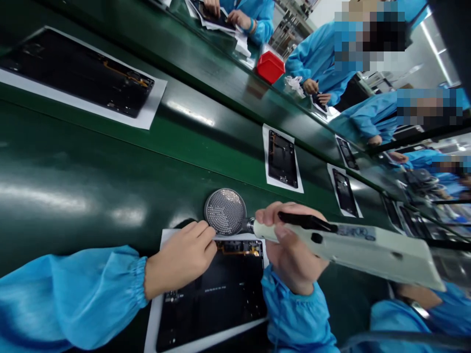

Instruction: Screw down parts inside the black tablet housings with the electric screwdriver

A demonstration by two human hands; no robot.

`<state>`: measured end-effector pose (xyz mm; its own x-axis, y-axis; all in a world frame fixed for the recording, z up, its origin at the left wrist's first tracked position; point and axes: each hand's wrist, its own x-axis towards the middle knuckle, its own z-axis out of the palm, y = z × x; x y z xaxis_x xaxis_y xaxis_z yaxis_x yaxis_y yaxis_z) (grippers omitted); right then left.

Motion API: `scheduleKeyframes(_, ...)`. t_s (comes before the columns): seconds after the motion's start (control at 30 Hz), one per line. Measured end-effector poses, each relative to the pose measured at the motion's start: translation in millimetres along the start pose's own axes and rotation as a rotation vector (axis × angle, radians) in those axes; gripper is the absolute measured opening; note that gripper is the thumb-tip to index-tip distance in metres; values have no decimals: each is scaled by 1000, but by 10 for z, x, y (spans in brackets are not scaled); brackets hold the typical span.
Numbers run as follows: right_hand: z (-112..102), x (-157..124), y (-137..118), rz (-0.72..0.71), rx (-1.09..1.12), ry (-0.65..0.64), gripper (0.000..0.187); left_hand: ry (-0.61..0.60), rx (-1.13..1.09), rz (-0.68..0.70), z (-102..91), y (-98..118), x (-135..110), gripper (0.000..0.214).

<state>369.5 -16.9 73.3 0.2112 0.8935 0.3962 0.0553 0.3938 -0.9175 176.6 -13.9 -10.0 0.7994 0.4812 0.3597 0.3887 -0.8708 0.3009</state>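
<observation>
In front of me a black tablet housing lies on a white sheet, with an orange flex cable and small metal parts along its far edge. My left hand is over its far left part, fingers curled and pressed together; what they hold, if anything, is hidden. My right hand is closed around the handle of a pale green hand tool with a black lever. The tool's round perforated metal head is just beyond the housing's far edge, close to my left fingertips.
Other tablet housings on white sheets lie along the green bench: a large one at left, others to the right. A red bin stands across the bench. Co-workers in blue work opposite; a person's sleeve is at lower right.
</observation>
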Motion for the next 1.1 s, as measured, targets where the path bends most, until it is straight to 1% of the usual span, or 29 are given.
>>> scheduleKeyframes(0.07, -59, -147, -34, 21, 3, -63, 26, -4, 16, 31, 28, 16, 4, 32)
scheduleKeyframes(0.13, -96, -298, 4, 57, -8, -105, 27, -14, 30, 48, 55, 22, 16, 30)
scheduleKeyframes(0.27, -86, -469, 166, 106, -98, -94, 20, -38, 43, 44, 88, 1, 54, 26)
scheduleKeyframes(0.4, -64, -478, 255, 139, -133, -56, 18, -57, 40, 49, 112, -30, 83, 16)
scheduleKeyframes(0.53, -85, -469, 251, 140, -121, -48, 19, -46, 46, 94, 123, -48, 89, 12)
scheduleKeyframes(0.7, -91, -475, 242, 142, -127, -58, 18, -14, 82, 158, 85, -29, 100, 14)
scheduleKeyframes(0.8, -80, -481, 251, 154, -130, -61, 18, -44, 135, 178, 28, 11, 102, 13)
scheduleKeyframes(0.87, -74, -486, 254, 162, -122, -74, 17, -77, 155, 178, -10, 41, 94, 13)
scheduleKeyframes(0.97, -70, -489, 247, 182, -117, -102, 19, -120, 128, 153, -39, 75, 73, 16)
scheduleKeyframes(1.1, -71, -483, 222, 187, -132, -110, 19, -101, 105, 123, -25, 92, 51, 21)
